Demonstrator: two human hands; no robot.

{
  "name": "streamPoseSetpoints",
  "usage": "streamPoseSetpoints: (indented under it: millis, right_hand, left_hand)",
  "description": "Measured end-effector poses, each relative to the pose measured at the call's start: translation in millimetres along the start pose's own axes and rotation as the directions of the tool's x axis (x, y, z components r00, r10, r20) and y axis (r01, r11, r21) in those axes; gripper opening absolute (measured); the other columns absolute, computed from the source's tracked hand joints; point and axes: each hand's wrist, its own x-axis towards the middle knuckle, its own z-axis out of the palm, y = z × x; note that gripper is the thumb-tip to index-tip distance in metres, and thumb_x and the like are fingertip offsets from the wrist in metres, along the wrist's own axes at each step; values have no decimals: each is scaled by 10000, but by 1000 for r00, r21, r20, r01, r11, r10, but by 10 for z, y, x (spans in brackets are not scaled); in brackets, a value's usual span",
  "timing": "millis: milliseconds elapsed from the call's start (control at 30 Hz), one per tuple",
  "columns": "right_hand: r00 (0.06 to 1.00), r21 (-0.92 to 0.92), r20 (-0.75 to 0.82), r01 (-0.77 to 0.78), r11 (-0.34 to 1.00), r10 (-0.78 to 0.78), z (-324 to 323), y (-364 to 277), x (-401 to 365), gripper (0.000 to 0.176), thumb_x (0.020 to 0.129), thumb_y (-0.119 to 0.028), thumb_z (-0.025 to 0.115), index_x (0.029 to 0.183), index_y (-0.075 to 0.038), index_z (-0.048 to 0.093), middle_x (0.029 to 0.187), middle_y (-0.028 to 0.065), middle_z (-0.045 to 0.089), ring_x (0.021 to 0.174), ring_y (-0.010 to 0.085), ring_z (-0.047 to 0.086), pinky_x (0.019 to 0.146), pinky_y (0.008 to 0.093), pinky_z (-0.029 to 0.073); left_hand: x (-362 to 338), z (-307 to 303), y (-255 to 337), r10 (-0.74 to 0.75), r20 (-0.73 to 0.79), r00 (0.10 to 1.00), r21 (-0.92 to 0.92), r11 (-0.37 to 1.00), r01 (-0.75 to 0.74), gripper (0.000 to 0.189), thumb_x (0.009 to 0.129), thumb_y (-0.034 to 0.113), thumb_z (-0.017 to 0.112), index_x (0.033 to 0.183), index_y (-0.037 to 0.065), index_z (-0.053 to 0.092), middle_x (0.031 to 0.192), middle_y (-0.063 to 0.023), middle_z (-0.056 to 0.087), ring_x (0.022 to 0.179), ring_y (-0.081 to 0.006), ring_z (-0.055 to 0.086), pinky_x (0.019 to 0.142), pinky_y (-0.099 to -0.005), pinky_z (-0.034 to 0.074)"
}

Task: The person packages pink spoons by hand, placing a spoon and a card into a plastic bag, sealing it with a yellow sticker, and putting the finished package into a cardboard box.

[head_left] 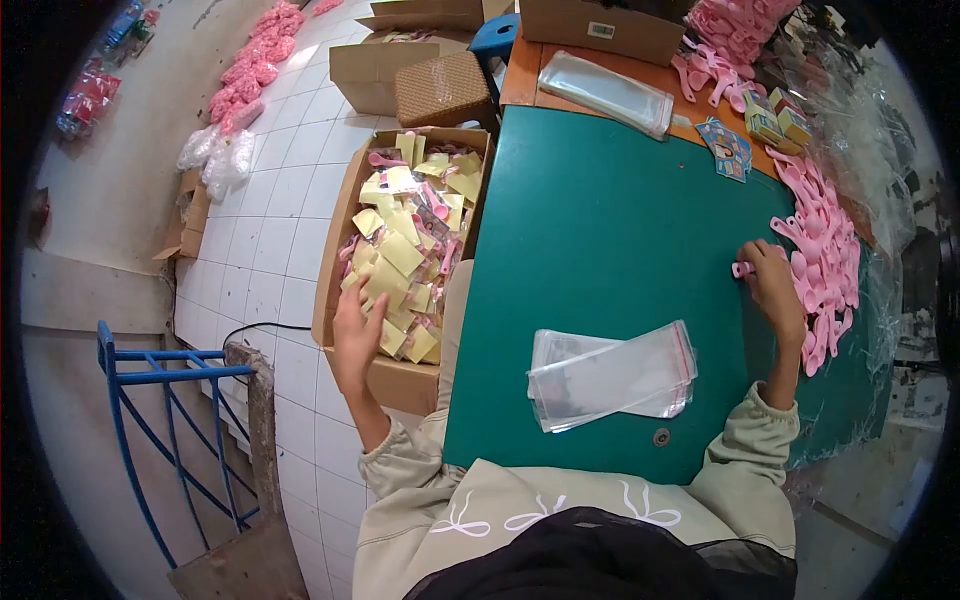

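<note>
My left hand (358, 325) is over the near-left side of a cardboard box (390, 385), its fingers apart and nothing held in them. Inside that box lie many small clear packets with yellow cards (400, 253) and pink spoons. On the table's right side, my right hand (772, 283) is closed around a pink spoon (742, 269), whose end sticks out to the left. Right beside it spreads a heap of pink spoons (825, 240). A stack of clear plastic bags (610, 375) lies on the green tabletop (600, 240) between my arms.
At the table's far side are more clear bags (607, 92), printed cards (725, 150), small yellow boxes (778, 120) and a cardboard box (600, 30). A blue hand trolley (180, 420) stands left. Crumpled plastic (860, 110) lines the right edge.
</note>
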Motion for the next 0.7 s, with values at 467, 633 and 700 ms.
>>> streamPoseSetpoints:
  millis: [467,633,700]
  right_hand:
    - [981,352,-190,103,930,-36,-373,-422,409,139,868,-128,564,908,-6,511,780,122,558,724,243,580,658,329,457]
    - [980,575,-190,155,803,-53,-524,-631,338,165,839,-100,601,956,-12,525,769,93,622,731,141,626,661,268,482]
    - [986,583,-139,154,797,-89,-600,-725,303,171,836,-100,606,961,-16,524,767,87,622,737,145,629,667,268,481]
  left_hand:
    - [-622,1445,2310,627,451,635,-86,739,-668,225,764,206,686,860,43,564,867,-112,541,762,-277,588,642,-389,481]
    - [-449,1502,2161,603,499,622,-372,797,-475,186,758,167,698,837,39,590,784,-91,602,707,-231,620,594,-345,485]
    - [-357,1498,2130,573,556,602,-465,815,-347,169,760,154,699,833,33,605,746,-85,637,690,-210,637,603,-318,490]
